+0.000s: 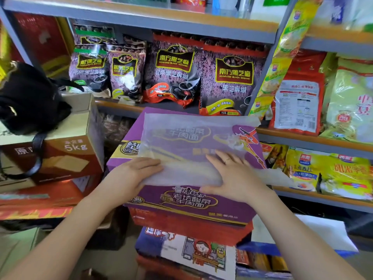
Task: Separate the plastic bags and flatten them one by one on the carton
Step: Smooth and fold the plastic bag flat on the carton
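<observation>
A translucent plastic bag (181, 142) lies spread over the top of a purple noodle carton (189, 201). More thin plastic (278, 176) trails off the carton's right edge. My left hand (131, 174) lies at the bag's near left corner, its fingertips tucked under the plastic edge. My right hand (230, 174) presses flat on the bag's near right part with straight fingers; a ring shows on one finger.
The purple carton tops a stack of red and illustrated boxes (187, 253). Shelves behind hold black sesame packets (173, 77); yellow bags (327, 170) fill the right shelves. A brown 5kg box (60, 156) with a black bag (28, 98) stands left.
</observation>
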Available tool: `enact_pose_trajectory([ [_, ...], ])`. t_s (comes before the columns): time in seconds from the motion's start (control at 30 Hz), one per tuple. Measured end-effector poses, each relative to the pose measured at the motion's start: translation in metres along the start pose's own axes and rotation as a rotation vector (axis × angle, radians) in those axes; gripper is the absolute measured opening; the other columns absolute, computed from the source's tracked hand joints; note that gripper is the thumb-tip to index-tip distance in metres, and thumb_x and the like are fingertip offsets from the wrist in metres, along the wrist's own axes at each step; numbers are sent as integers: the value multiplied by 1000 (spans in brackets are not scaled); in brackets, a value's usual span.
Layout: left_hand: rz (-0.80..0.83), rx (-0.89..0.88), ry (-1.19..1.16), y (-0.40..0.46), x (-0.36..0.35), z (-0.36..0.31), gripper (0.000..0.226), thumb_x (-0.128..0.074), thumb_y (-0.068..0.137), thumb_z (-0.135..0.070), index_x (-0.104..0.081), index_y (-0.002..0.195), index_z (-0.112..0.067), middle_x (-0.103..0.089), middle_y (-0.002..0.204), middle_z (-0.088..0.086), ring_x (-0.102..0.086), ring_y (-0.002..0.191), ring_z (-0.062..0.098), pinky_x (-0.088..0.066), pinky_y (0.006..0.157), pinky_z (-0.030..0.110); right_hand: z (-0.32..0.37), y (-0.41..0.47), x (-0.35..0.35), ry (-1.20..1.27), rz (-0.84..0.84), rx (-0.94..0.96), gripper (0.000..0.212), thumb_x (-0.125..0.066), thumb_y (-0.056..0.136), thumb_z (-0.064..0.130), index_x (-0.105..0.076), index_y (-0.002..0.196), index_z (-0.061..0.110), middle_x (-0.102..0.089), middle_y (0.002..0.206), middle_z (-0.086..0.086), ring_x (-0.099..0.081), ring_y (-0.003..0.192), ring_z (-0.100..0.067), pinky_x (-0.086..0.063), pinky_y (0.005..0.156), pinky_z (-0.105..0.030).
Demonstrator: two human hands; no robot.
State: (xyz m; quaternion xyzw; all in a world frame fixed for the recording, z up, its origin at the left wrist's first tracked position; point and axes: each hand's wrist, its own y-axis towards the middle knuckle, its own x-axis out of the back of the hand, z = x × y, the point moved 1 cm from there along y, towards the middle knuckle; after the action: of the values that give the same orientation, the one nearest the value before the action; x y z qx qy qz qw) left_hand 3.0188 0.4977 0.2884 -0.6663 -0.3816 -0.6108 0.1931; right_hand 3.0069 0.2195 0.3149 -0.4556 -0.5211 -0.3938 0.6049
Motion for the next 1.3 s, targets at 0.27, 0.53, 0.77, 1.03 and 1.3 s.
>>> enact_pose_trajectory([
  [0.27,-390,233,-648,-4,33,-24,34,-56,90,-26,-64,84,-58,-63,87,-39,-60,85,-13,-44,72,4,-4,-9,28,266,-73,246,14,-53,92,29,-55,92,16,-56,80,2,-52,77,-19,-41,72,-37],
  [0.53,-525,615,-763,41,38,4,42,-55,91,-20,-35,53,-14,-36,47,-8,-32,43,3,-26,45,20,-5,66,82,10,17,212,29,-36,99,31,-40,71,24,-49,73,4,-50,79,-21,-41,72,-38],
  [0.77,-304,715,-395,81,24,56,31,-51,91,-30,-56,84,0,-60,75,13,-54,74,30,-26,59,32,-9,139,45,95,-25,68,32,-45,94,23,-37,63,23,-50,95,-6,-53,97,-30,-44,82,-40],
  [1.03,-198,481,181,97,16,60,64,-65,68,-17,-44,127,-1,-56,113,22,-57,96,41,-47,71,43,-6,157,26,196,-229,-51,14,-55,88,27,-58,84,14,-55,96,-6,-50,92,-26,-45,78,-38],
  [1.3,30,86,85,115,-19,48,55,-29,86,-41,-63,104,-2,-61,120,19,-57,112,37,-43,91,52,-4,157,26,135,-195,-115,16,-48,93,27,-58,94,14,-59,101,-3,-47,100,-26,-43,81,-37],
])
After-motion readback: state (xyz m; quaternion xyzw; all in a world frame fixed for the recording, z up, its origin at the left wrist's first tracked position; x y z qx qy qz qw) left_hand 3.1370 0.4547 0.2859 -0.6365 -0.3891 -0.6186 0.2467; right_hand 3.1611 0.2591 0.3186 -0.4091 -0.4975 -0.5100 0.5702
